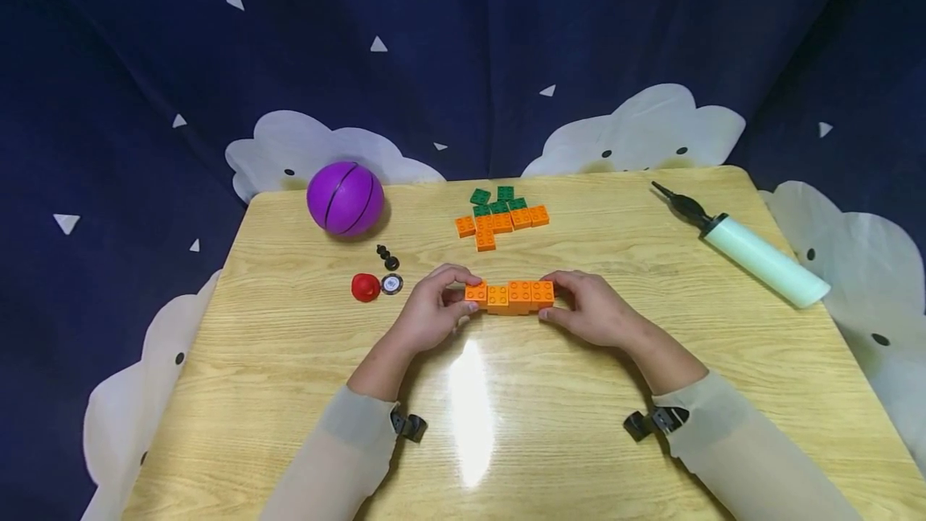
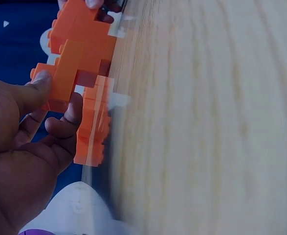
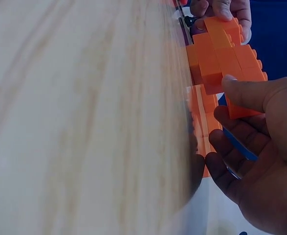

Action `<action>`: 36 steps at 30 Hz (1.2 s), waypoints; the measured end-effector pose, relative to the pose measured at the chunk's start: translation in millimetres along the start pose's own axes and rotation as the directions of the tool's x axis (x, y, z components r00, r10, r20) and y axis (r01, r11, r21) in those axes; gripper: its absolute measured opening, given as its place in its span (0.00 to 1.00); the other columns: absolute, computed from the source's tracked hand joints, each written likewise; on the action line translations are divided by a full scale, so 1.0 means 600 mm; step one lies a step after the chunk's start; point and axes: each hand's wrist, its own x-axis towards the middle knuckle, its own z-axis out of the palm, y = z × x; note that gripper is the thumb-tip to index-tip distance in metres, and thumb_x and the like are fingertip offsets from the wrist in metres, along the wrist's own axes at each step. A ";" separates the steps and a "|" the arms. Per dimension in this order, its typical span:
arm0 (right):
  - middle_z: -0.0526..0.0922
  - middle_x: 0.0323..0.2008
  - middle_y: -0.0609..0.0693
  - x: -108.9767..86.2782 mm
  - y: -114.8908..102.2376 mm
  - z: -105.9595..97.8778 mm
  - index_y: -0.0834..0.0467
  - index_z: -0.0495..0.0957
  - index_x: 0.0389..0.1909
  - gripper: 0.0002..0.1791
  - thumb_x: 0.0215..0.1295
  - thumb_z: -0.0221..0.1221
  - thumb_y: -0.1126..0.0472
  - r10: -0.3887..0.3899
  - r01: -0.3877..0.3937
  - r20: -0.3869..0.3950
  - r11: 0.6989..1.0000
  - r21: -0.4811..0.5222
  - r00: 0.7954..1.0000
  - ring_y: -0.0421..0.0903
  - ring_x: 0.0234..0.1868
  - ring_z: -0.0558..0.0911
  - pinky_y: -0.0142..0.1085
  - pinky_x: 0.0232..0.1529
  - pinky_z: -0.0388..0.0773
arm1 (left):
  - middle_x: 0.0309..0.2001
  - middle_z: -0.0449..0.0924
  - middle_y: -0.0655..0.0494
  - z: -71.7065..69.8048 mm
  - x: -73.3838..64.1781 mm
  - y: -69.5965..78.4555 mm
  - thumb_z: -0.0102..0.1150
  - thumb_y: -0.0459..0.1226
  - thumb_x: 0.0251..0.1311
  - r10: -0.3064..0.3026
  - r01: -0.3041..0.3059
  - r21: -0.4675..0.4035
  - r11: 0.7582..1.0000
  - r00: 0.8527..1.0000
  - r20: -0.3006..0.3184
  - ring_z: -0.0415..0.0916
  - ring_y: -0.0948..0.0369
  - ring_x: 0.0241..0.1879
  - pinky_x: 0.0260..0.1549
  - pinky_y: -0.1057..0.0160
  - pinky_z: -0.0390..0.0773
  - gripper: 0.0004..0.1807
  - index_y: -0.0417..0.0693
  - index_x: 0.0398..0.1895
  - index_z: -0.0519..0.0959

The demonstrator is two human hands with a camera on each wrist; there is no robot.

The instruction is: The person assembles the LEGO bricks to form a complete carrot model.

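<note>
In the head view an assembly of joined orange toy bricks [image 1: 510, 297] lies between both hands over the middle of the table. My left hand [image 1: 432, 308] pinches its left end brick between thumb and fingers. The right end is pinched by my right hand [image 1: 592, 309]. From the left wrist view, the orange bricks [image 2: 79, 49] form a stepped shape, wider on top than underneath, with the thumb on the end brick's side. The right wrist view shows the same orange bricks [image 3: 221, 58] with the right thumb laid along one side and fingers behind.
Loose orange bricks [image 1: 501, 222] and green bricks [image 1: 499, 207] lie beyond the hands. At left are a purple ball [image 1: 346, 198], a red hat-like piece [image 1: 365, 287], a round chip [image 1: 391, 284] and a black figure [image 1: 388, 258]. A hand pump [image 1: 760, 256] lies at right.
</note>
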 end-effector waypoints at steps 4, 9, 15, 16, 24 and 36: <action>0.83 0.58 0.55 0.001 0.000 -0.001 0.57 0.79 0.62 0.26 0.65 0.71 0.54 0.000 0.000 0.000 1.000 -0.012 1.000 0.57 0.63 0.79 0.56 0.66 0.71 | 0.57 0.77 0.60 -0.002 0.001 0.002 0.70 0.27 0.63 -0.024 0.024 0.012 1.000 1.000 0.008 0.82 0.55 0.50 0.41 0.61 0.85 0.18 0.54 0.52 0.84; 0.83 0.59 0.55 0.002 0.002 -0.002 0.57 0.79 0.62 0.26 0.65 0.71 0.54 -0.002 0.002 0.001 1.000 -0.021 1.000 0.58 0.63 0.79 0.56 0.66 0.71 | 0.56 0.77 0.59 -0.007 0.000 0.006 0.71 0.29 0.62 -0.056 0.056 -0.003 0.998 0.998 0.041 0.85 0.56 0.46 0.27 0.54 0.86 0.19 0.57 0.53 0.83; 0.82 0.60 0.56 0.004 0.002 -0.003 0.57 0.79 0.63 0.27 0.66 0.71 0.53 0.003 -0.002 0.001 0.999 -0.033 1.000 0.59 0.65 0.78 0.56 0.67 0.70 | 0.55 0.79 0.59 -0.014 0.001 0.005 0.73 0.30 0.60 -0.062 0.062 -0.006 0.998 0.995 0.073 0.86 0.57 0.48 0.41 0.60 0.86 0.22 0.59 0.55 0.83; 0.82 0.61 0.56 0.005 0.001 -0.003 0.58 0.79 0.63 0.27 0.66 0.71 0.53 0.002 -0.002 0.001 0.999 -0.035 1.000 0.59 0.65 0.78 0.56 0.67 0.70 | 0.56 0.79 0.59 -0.016 0.002 0.005 0.74 0.30 0.60 -0.059 0.060 -0.005 0.998 0.995 0.074 0.85 0.57 0.50 0.44 0.61 0.86 0.22 0.59 0.55 0.84; 0.82 0.61 0.56 0.007 0.001 -0.004 0.57 0.79 0.63 0.28 0.65 0.71 0.53 0.001 -0.001 0.002 0.999 -0.033 1.000 0.59 0.65 0.77 0.56 0.68 0.69 | 0.57 0.81 0.59 -0.028 0.012 0.007 0.77 0.36 0.58 -0.037 0.034 0.047 0.998 0.996 0.076 0.84 0.55 0.51 0.52 0.57 0.83 0.23 0.53 0.57 0.84; 0.82 0.61 0.55 0.010 0.003 -0.005 0.56 0.78 0.64 0.28 0.65 0.72 0.53 0.021 -0.021 0.014 1.000 -0.009 1.000 0.58 0.66 0.77 0.56 0.68 0.69 | 0.57 0.82 0.48 -0.036 0.034 0.018 0.75 0.41 0.61 -0.029 0.024 0.056 0.998 0.995 0.095 0.82 0.56 0.54 0.54 0.55 0.82 0.23 0.45 0.59 0.82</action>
